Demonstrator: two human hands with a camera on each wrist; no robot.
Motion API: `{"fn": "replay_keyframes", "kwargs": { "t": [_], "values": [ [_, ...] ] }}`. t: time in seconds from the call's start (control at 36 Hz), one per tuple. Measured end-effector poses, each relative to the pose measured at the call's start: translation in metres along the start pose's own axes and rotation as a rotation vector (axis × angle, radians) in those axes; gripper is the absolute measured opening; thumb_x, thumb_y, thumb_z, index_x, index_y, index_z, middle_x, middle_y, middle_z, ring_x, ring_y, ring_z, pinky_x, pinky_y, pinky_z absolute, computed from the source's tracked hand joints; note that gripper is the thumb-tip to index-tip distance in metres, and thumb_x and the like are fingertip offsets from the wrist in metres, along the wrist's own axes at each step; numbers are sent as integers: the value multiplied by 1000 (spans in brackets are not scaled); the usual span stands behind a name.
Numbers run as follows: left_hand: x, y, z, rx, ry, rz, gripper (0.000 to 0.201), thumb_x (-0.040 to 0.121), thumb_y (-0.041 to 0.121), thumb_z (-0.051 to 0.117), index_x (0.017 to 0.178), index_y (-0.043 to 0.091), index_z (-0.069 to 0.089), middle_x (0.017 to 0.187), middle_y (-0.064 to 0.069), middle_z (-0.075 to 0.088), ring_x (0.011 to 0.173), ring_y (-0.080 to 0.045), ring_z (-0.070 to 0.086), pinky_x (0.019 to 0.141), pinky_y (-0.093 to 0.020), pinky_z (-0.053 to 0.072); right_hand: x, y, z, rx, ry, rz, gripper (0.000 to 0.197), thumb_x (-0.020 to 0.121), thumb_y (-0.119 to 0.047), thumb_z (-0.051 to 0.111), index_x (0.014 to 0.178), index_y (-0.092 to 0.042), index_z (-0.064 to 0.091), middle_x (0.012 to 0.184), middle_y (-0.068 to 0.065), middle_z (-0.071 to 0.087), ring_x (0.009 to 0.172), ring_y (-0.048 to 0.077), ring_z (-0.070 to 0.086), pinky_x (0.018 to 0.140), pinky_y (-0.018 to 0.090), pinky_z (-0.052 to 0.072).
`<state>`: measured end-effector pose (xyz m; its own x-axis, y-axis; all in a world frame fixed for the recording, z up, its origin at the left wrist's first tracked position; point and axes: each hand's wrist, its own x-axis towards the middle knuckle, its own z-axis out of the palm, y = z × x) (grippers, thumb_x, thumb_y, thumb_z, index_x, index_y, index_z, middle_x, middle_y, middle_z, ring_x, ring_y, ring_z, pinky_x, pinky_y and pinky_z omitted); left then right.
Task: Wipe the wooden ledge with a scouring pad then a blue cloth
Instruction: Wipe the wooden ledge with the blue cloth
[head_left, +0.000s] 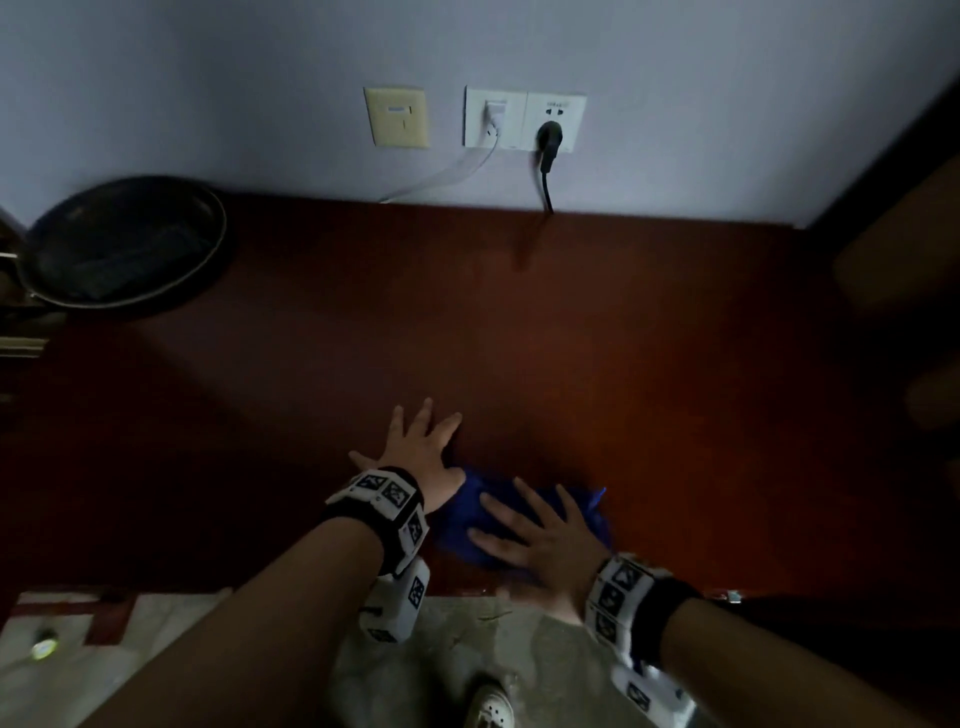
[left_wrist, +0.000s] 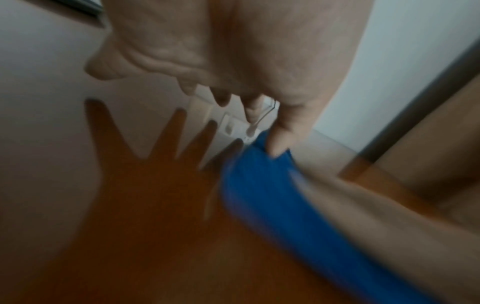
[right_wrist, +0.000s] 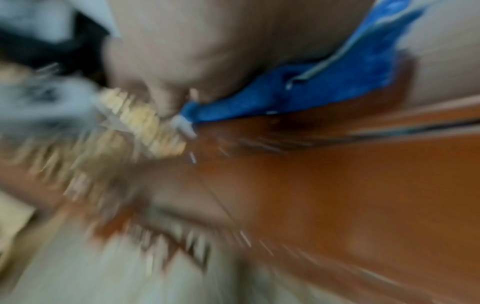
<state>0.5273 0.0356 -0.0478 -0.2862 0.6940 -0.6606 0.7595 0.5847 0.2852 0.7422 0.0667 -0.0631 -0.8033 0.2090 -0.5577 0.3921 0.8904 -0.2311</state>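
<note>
A broad, dark reddish wooden ledge (head_left: 571, 338) runs along a pale wall (head_left: 208, 78), filling most of the head view. At its far left lies a round dark pan (head_left: 124, 244), well apart from the hands. On the wall above sit 3 plates: a cream switch (head_left: 396, 117) and 2 white sockets (head_left: 524, 118), each with a plug and cable in it. Near the ledge's front edge lies the crumpled blue cloth (head_left: 467, 525). The right hand (head_left: 540, 540) presses flat on it, fingers straight and spread, probably to push it across the wood. The left hand (head_left: 415, 447) rests just beside the cloth, fingers splayed flat on bare wood, likely for support. No scouring pad is visible, so this looks like the 2nd wiping stage.
</note>
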Motion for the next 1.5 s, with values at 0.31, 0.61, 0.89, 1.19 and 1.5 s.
{"fn": "replay_keyframes", "kwargs": {
  "t": [0.31,0.61,0.89,1.19,1.5],
  "values": [
    [27,-6,-1,58,79,-36,60,98,46,39,147,55,5,160,18,-18,147,-19,-20,107,-75,5,18,49,-32,-80,3,-124,52,94,-59,20,143,-55,5,152,-27,-20,140,15,-28,110,58,-17],
    [58,-4,-38,68,53,-28,84,90,42,55,148,52,-4,159,16,-22,147,-22,-20,109,-73,8,72,99,-77,-87,7,-44,50,96,-59,18,141,-56,-3,150,-26,-26,142,17,-26,111,60,-11],
    [106,10,-87,51,34,49,104,79,40,69,148,51,-7,158,17,-24,147,-21,-21,108,-73,6,113,137,-118,-55,58,49,51,96,-59,20,142,-56,-3,153,-23,-21,143,19,-22,112,61,-9],
    [160,26,-130,150,-39,42,128,67,47,84,151,42,-12,156,13,-30,145,-22,-26,107,-76,6,160,182,-152,-30,110,89,53,91,-64,15,139,-59,-6,149,-26,-24,143,19,-20,112,60,-8],
    [198,42,-158,119,-80,-6,133,64,60,81,151,38,-18,154,13,-35,143,-26,-30,102,-80,12,202,218,-186,0,162,196,56,94,-60,26,140,-58,-6,152,-25,-22,144,18,-18,113,58,-5]
  ]
}}
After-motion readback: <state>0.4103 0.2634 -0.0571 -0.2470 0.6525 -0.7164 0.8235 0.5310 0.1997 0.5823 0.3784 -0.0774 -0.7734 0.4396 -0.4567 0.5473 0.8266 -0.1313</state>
